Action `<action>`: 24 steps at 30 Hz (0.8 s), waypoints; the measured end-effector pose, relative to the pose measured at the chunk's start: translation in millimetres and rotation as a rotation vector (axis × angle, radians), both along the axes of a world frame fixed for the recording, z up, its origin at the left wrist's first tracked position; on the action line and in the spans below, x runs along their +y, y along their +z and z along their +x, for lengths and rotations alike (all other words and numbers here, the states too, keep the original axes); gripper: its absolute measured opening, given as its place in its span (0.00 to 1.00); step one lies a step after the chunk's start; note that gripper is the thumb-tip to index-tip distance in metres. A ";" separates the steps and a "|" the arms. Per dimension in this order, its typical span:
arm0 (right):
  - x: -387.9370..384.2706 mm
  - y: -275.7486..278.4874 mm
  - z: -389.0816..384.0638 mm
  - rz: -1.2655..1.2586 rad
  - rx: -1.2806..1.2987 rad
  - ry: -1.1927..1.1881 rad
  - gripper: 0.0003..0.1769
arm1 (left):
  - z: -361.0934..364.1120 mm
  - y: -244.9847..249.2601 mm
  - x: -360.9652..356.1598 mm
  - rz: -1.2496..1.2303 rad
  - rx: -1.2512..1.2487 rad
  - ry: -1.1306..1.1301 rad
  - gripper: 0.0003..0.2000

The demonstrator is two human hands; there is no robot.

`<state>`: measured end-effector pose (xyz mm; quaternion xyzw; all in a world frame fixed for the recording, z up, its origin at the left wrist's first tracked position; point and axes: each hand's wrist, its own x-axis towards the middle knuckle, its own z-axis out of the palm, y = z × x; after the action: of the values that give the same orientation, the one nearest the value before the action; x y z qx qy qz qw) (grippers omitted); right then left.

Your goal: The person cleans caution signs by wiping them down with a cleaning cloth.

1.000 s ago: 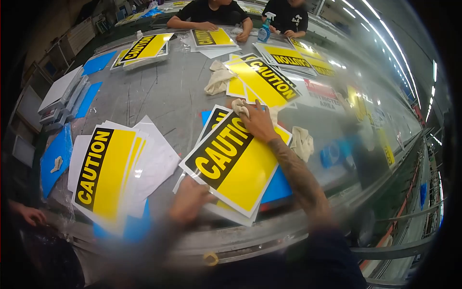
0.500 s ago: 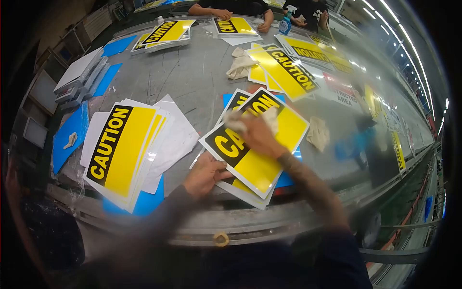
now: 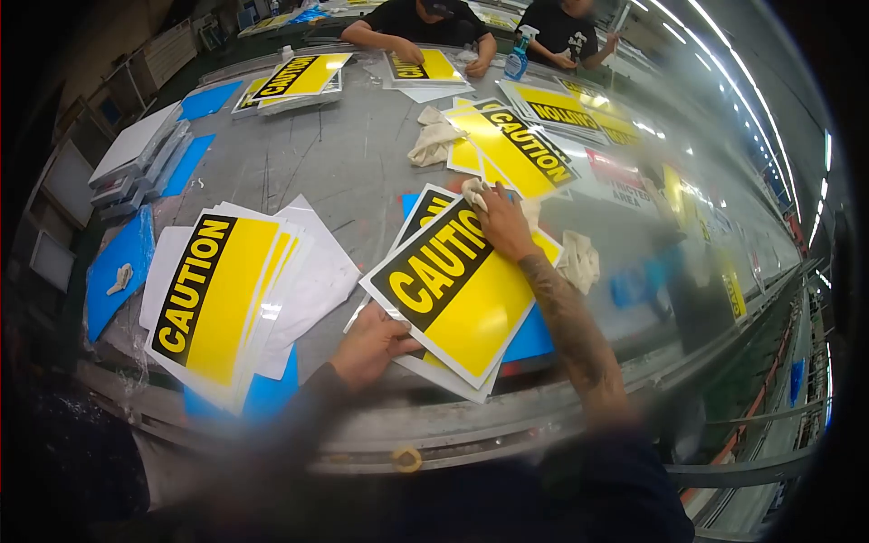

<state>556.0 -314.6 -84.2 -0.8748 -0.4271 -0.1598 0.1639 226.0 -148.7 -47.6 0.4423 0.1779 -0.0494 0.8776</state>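
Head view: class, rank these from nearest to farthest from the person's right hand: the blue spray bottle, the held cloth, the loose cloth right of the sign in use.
1. Held cloth: at the right hand's fingers, touching.
2. Loose cloth: just right of the sign.
3. Spray bottle: toward the table's far edge.

A blue spray bottle (image 3: pixel 516 63) (white-topped) stands near two people (image 3: pixel 416 25), and ceiling lights (image 3: pixel 674 33) glow at upper right.
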 end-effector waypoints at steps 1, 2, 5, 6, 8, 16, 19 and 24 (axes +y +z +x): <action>1.5 2.4 -11.5 0.045 0.014 0.048 0.25 | 1.5 -0.1 1.2 -0.023 -0.009 -0.009 0.29; 1.9 2.3 -24.8 0.037 0.085 0.092 0.26 | 1.6 -1.7 0.9 -0.050 -0.012 -0.016 0.30; 8.2 2.9 -105.7 0.105 0.200 0.316 0.29 | 5.0 -11.4 2.8 -0.104 -0.064 -0.025 0.32; 10.4 17.0 -140.9 0.127 0.260 0.373 0.30 | 6.4 -13.1 4.4 -0.126 -0.072 -0.040 0.32; 18.3 20.6 -183.1 0.084 0.376 0.409 0.30 | 6.0 -19.5 9.8 -0.203 -0.120 -0.049 0.33; -20.5 41.5 -220.8 0.011 0.538 0.591 0.36 | 2.7 -10.8 12.7 -0.585 -0.244 -0.072 0.27; -51.9 39.1 -232.1 -0.028 0.600 0.662 0.31 | 6.8 -1.9 4.9 -0.490 -0.195 0.054 0.25; -105.0 53.6 -226.3 -0.090 1.052 0.581 0.22 | 4.5 -16.7 4.2 -0.263 -0.083 0.033 0.24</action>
<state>329.7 -419.5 -30.6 -0.6900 -0.5165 0.3642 0.3528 230.5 -144.5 -64.3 0.3222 0.1405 -0.0394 0.9353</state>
